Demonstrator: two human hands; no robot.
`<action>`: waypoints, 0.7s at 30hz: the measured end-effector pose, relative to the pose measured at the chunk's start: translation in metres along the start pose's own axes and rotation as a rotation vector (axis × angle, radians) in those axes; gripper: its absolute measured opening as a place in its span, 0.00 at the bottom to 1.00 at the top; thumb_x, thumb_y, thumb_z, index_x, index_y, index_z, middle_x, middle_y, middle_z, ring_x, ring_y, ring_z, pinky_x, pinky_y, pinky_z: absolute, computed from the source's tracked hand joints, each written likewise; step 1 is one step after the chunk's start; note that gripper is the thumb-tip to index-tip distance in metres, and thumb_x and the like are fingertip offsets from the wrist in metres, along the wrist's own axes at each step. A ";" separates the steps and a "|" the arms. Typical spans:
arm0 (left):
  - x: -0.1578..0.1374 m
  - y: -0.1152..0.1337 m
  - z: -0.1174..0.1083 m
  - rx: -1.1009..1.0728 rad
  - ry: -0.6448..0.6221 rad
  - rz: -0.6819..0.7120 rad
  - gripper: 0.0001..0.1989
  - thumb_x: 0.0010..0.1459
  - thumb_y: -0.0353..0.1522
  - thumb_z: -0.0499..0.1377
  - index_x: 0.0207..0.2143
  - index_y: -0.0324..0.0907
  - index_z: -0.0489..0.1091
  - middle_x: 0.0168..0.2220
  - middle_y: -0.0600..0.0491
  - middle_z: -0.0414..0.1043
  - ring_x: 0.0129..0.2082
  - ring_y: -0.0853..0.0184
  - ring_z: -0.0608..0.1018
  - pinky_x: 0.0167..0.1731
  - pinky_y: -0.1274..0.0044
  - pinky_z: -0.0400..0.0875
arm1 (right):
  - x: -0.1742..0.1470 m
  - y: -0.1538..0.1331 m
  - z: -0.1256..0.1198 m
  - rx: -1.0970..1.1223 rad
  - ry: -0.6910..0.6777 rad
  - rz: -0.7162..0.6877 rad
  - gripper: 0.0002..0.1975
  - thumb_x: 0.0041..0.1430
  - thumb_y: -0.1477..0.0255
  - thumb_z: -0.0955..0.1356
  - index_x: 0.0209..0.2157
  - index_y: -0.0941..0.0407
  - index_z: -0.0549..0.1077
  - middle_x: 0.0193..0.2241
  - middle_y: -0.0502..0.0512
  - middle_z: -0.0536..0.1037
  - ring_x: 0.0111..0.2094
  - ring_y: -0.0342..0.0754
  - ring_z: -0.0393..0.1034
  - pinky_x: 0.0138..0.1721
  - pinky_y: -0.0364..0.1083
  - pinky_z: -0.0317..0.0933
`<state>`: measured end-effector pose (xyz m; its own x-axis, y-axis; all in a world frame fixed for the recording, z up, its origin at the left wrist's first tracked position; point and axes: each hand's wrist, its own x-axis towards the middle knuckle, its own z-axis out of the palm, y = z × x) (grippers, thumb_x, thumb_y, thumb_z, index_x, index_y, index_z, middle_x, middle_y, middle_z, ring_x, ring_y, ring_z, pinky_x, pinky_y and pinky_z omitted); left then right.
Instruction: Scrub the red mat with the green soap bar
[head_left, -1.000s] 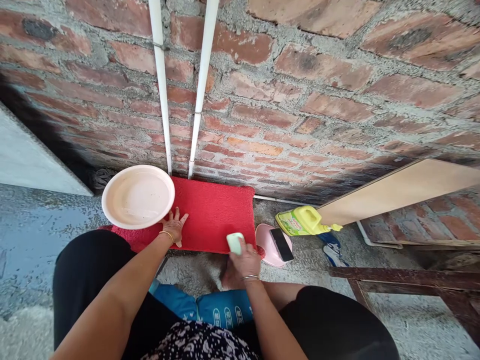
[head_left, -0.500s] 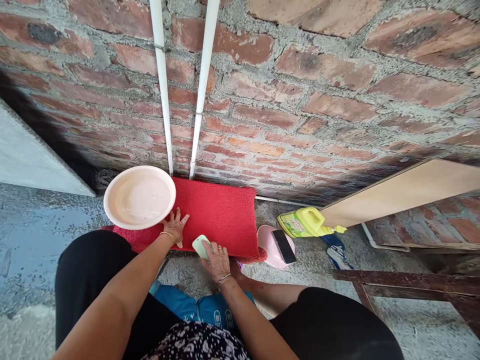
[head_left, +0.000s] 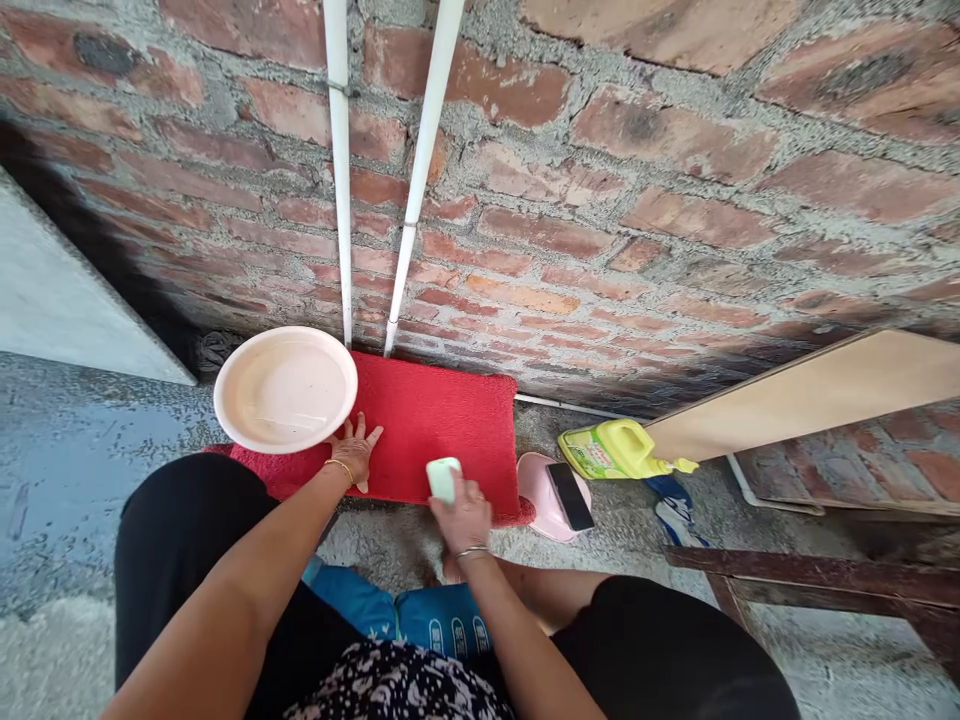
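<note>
A red textured mat (head_left: 442,425) lies spread out in front of me. My left hand (head_left: 354,450) rests flat on it with fingers spread, close beside the pale pink basin (head_left: 259,440). In my right hand (head_left: 465,515) is a pale green rounded block (head_left: 443,480), gripped at its near end over the mat's front part. Its underside is hidden, so I cannot tell whether it is a soap bar or a brush. The basin sits over the mat's left end and appears to hold some water.
To the right are a pink stool-like top (head_left: 534,490) with a black phone (head_left: 570,496) on it and a yellow detergent jug (head_left: 615,450). A brick wall with two white pipes (head_left: 341,200) rises behind. A tan board (head_left: 810,395) leans at right; the left floor is wet.
My right hand has slid to the right along the mat with the green block. My left hand stays pressed on the mat. The view has shifted slightly.
</note>
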<state>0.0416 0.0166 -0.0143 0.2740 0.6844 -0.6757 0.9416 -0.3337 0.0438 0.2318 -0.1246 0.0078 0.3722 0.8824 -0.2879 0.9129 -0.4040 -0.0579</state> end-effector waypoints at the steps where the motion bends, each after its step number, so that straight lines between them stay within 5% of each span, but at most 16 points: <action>1: 0.000 0.000 0.000 0.008 0.000 0.000 0.72 0.22 0.44 0.74 0.65 0.57 0.31 0.68 0.45 0.18 0.64 0.34 0.30 0.49 0.38 0.50 | -0.004 -0.023 0.005 0.002 -0.033 -0.102 0.31 0.54 0.60 0.67 0.59 0.51 0.61 0.44 0.59 0.70 0.44 0.55 0.66 0.43 0.50 0.55; 4: -0.002 -0.001 -0.002 0.025 -0.006 0.007 0.72 0.23 0.41 0.74 0.65 0.57 0.30 0.67 0.44 0.17 0.64 0.34 0.30 0.48 0.38 0.51 | -0.011 -0.068 0.015 0.014 -0.074 -0.308 0.32 0.53 0.61 0.68 0.60 0.47 0.60 0.46 0.58 0.69 0.45 0.54 0.64 0.46 0.50 0.53; 7: -0.003 0.000 -0.003 0.023 -0.004 0.015 0.72 0.24 0.40 0.74 0.65 0.57 0.30 0.67 0.43 0.18 0.64 0.34 0.30 0.48 0.38 0.51 | -0.006 -0.063 0.016 -0.014 -0.058 -0.323 0.32 0.53 0.62 0.68 0.60 0.47 0.60 0.47 0.59 0.69 0.46 0.54 0.63 0.46 0.51 0.52; 13: -0.003 0.001 -0.003 -0.045 0.002 0.010 0.72 0.21 0.43 0.74 0.65 0.57 0.33 0.68 0.45 0.18 0.64 0.34 0.30 0.49 0.38 0.53 | 0.012 0.054 -0.003 -0.019 0.038 0.237 0.31 0.57 0.59 0.63 0.61 0.54 0.58 0.45 0.62 0.70 0.43 0.55 0.67 0.42 0.51 0.56; 16: -0.004 0.000 -0.003 -0.049 0.018 0.019 0.71 0.22 0.45 0.73 0.65 0.57 0.34 0.68 0.45 0.19 0.64 0.34 0.31 0.49 0.39 0.52 | 0.017 0.085 -0.011 0.032 0.061 0.467 0.33 0.57 0.56 0.61 0.62 0.54 0.55 0.47 0.63 0.69 0.44 0.57 0.68 0.41 0.52 0.58; 21: -0.011 -0.005 0.000 -0.017 0.040 0.034 0.69 0.26 0.46 0.72 0.65 0.57 0.31 0.68 0.43 0.20 0.64 0.36 0.33 0.50 0.38 0.48 | 0.015 0.025 -0.005 0.055 0.032 0.198 0.31 0.56 0.58 0.64 0.59 0.51 0.59 0.45 0.60 0.70 0.43 0.54 0.69 0.41 0.48 0.58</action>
<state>0.0341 0.0104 -0.0069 0.3136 0.6979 -0.6439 0.9346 -0.3467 0.0793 0.2610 -0.1200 0.0070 0.5493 0.7913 -0.2685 0.8113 -0.5820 -0.0553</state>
